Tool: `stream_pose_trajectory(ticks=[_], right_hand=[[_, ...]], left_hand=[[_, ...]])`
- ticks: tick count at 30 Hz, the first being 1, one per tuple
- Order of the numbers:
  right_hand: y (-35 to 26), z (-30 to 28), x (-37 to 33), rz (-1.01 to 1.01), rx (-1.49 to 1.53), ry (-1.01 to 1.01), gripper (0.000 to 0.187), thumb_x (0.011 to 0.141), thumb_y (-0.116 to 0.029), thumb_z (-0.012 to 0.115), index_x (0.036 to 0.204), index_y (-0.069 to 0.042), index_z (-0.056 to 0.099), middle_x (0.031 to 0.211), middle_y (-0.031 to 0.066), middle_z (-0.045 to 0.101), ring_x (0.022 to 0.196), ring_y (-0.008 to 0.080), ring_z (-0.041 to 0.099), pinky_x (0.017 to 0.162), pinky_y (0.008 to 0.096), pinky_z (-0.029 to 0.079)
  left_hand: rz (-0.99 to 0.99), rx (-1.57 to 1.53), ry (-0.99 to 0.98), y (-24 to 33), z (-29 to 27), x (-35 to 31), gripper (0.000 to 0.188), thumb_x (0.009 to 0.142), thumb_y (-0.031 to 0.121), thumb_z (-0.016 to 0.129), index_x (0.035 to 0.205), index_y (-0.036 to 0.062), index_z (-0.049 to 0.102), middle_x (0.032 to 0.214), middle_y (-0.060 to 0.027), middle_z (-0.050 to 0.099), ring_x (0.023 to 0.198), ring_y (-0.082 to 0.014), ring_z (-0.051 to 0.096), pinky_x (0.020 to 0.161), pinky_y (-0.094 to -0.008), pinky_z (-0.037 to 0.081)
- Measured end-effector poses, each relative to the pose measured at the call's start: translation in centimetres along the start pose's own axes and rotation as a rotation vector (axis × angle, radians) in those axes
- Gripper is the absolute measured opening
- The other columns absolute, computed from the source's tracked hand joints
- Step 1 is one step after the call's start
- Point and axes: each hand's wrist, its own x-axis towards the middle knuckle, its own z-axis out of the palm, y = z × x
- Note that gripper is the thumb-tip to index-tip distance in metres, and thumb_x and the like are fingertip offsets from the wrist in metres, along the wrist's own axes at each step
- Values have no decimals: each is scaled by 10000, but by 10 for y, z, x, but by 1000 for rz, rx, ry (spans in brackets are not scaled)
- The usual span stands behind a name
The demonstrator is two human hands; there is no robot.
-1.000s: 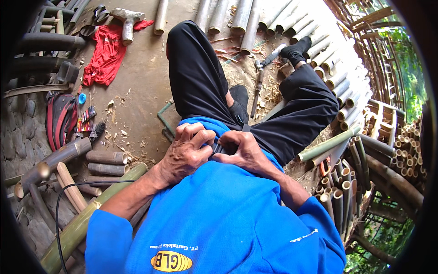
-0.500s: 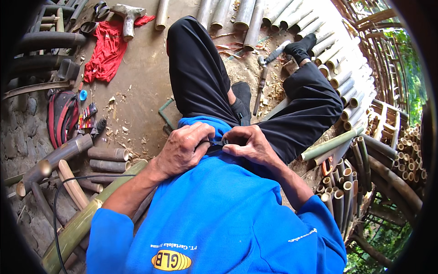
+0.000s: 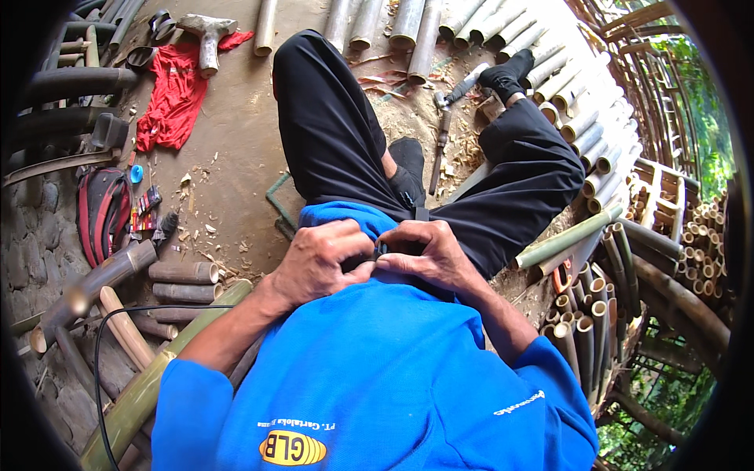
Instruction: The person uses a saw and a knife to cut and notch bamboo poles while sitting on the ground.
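Now left hand [image 3: 322, 259] and right hand [image 3: 430, 253] pinch narrowly, drawn closer together, both apparently working one small dark piece [image 3: 381, 249].

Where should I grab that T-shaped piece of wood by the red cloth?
Probably around the stem of the T-shaped piece of wood, coming from your own side: that straight, rounded part points back toward you, while the broader crosspiece sits at the far end.

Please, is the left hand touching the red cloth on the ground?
Apart. The head view plainly shows brown ground between the left hand and the red cloth.
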Motion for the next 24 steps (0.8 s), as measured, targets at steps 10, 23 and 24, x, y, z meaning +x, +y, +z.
stream_pose_trajectory(ticks=[10, 23, 24], right_hand=[[-11, -9, -4, 70, -43, -53, 359, 870, -231, 870, 1107, 18, 768, 905, 108, 769, 851, 139, 712, 759, 323, 570], [8, -42, -23, 52, -109, -27, 322, 817, -180, 870, 1055, 11, 766, 802, 2, 669, 743, 67, 579, 681, 264, 478], [12, -43, -23, 51, -111, -23, 322, 817, -180, 870, 1055, 11, 766, 802, 2, 669, 743, 67, 579, 681, 264, 478]], left_hand=[[-232, -302, -44, 0, 9, 11, 549, 797, 1, 805, 1311, -3, 612, 975, -129, 761, 931, -192, 770, 854, -333, 589], [-242, -270, -193, 5, 13, 28, 449, 766, 103, 817, 1176, 16, 656, 943, -169, 750, 889, -274, 760, 827, -380, 597], [-234, -221, -218, 8, 14, 31, 463, 756, 80, 834, 1182, 21, 664, 945, -158, 741, 893, -245, 753, 840, -358, 594]])
